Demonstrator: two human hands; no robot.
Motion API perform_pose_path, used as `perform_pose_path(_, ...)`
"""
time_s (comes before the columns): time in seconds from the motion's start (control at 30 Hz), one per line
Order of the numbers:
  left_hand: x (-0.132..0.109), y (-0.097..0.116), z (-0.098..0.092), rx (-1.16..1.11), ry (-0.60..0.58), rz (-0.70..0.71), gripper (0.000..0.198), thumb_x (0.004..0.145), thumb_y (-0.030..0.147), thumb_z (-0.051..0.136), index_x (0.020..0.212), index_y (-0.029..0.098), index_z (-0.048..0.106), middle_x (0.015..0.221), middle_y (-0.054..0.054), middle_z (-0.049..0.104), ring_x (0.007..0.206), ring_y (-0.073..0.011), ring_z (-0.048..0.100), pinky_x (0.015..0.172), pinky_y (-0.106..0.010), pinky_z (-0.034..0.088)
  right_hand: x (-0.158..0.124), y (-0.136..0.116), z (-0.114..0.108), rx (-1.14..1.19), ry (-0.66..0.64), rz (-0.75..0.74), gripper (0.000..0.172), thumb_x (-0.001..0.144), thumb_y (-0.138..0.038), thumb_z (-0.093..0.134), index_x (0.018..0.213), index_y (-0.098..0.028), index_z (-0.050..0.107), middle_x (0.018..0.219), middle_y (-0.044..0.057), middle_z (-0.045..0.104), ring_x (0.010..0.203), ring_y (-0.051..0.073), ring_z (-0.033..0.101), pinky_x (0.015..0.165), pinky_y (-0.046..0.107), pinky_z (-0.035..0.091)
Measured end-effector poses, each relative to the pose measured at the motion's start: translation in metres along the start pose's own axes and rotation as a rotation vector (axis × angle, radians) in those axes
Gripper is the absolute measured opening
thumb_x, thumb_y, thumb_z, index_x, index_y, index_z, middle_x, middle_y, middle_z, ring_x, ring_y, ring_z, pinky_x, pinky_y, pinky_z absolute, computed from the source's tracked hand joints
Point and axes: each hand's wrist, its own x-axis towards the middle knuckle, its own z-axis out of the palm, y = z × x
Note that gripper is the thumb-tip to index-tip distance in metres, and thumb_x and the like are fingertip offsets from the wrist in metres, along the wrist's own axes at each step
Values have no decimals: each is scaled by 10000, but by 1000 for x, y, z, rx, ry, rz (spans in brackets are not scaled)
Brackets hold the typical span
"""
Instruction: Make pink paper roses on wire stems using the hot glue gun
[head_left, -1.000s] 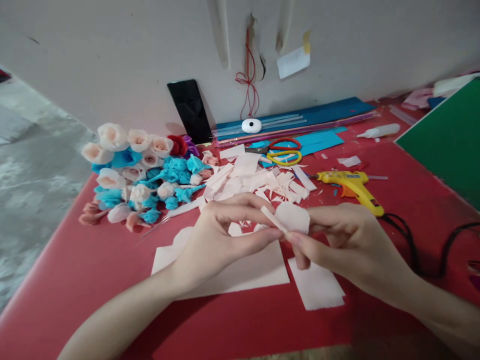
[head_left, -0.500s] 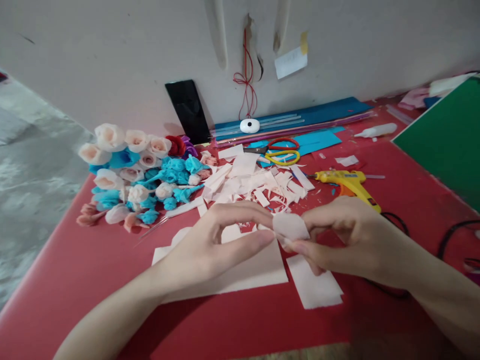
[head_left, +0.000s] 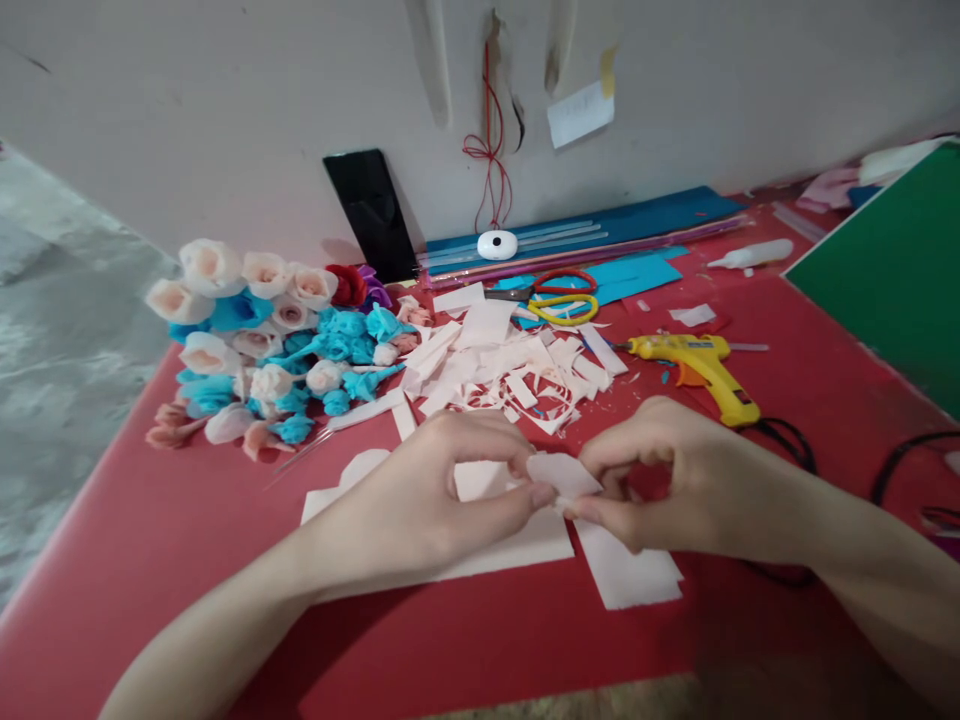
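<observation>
1. l hand (head_left: 431, 490) pinching pale paper piece (head_left: 562, 473) at its l end.
2. piece btwn hands, over tabletop (head_left: 450, 640), nearer front edge; long axis abt l-to-r, dipping r.
3. r hand (head_left: 694, 485) pinching its r end; both touching, neither nearer.

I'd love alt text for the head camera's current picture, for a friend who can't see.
A person's left hand and right hand hold a small pale paper piece between them above a red table. Artificial flowers cluster at left; paper scraps and scissors lie beyond the hands, with a yellow glue gun farther right.
</observation>
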Motion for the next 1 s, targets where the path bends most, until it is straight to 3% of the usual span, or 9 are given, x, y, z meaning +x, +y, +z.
perform_pose_path(0.2,2,-3,-1,7,10,-21,165,798,223,550,741,191,701,727,-12,689,707,-152,608,674,-253,450,1,2,-4,-12,12,20,354,827,-304,525,535,-149,400,478,-54,356,467,43,284,441,190,252)
perform_pose_path(0.53,7,-14,6,8,59,-81,149,762,176,555,682,181,682,711,17,689,698,-136,615,666,-214,445,6,8,-10,114,-72,232,304,805,-351,556,586,-147,499,503,-42,477,481,51,410,437,169,300)
perform_pose_path(0.7,9,-12,8,-7,102,-65,158,777,182,548,724,171,696,712,13,691,670,-124,611,638,-202,431,8,4,-14,134,-76,223,303,802,-341,548,579,-135,539,490,-27,504,464,56,422,435,181,300)
perform_pose_path(0.83,10,-11,7,11,105,-41,172,768,149,543,691,159,697,696,-4,692,639,-121,606,607,-202,428,8,4,-15,155,-90,229,237,807,-333,551,744,-123,643,517,-20,526,488,65,459,466,182,339)
perform_pose_path(1.0,14,-18,8,-4,109,-62,164,751,153,547,699,165,703,697,-8,692,654,-135,603,619,-216,443,7,14,-13,140,-65,184,240,797,-353,570,740,-130,638,528,-22,527,488,62,464,458,175,330)
